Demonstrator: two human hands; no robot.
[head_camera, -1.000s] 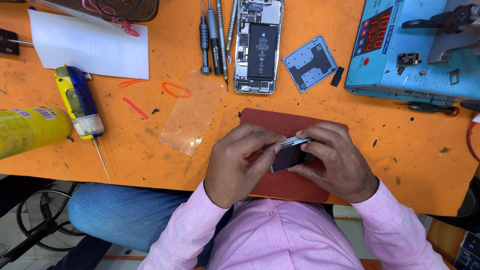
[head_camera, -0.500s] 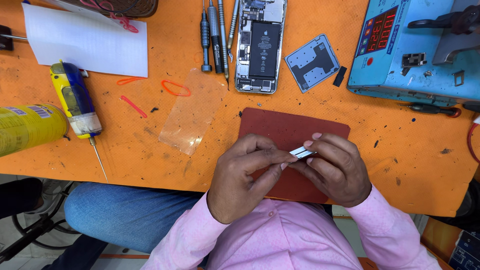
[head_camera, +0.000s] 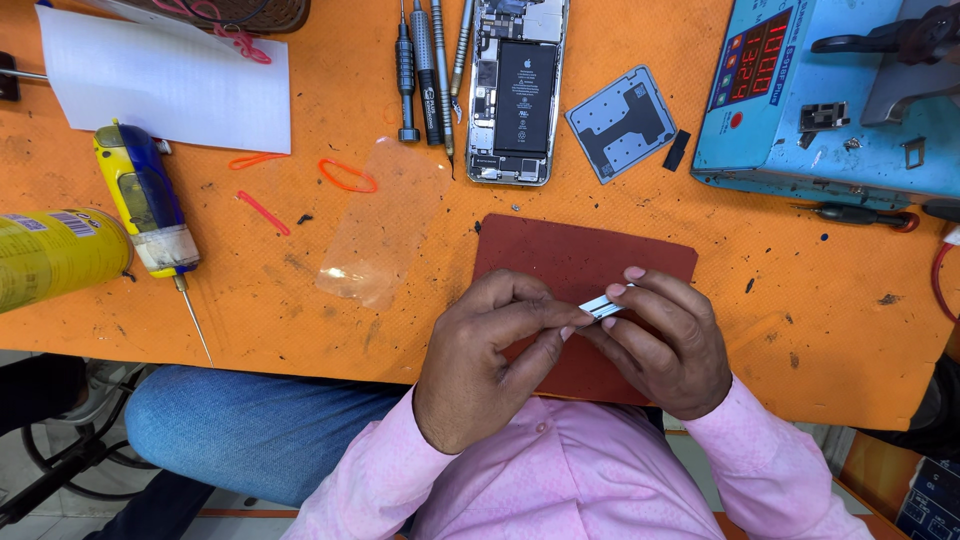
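From the head camera, the left hand (head_camera: 490, 355) and right hand (head_camera: 665, 345) are meeting over a dark red mat (head_camera: 580, 265) near the orange table (head_camera: 300, 290) edge. Both sets of fingertips are pinching together on a small silvery strip (head_camera: 603, 304), holding it just above the mat. With so thin a hold, I judge the strip could be bending or slipping free and dropping off the near edge. Farther off, an opened phone (head_camera: 515, 90) is lying beside screwdrivers (head_camera: 425, 65); a clear film (head_camera: 385, 230) is sitting to the left.
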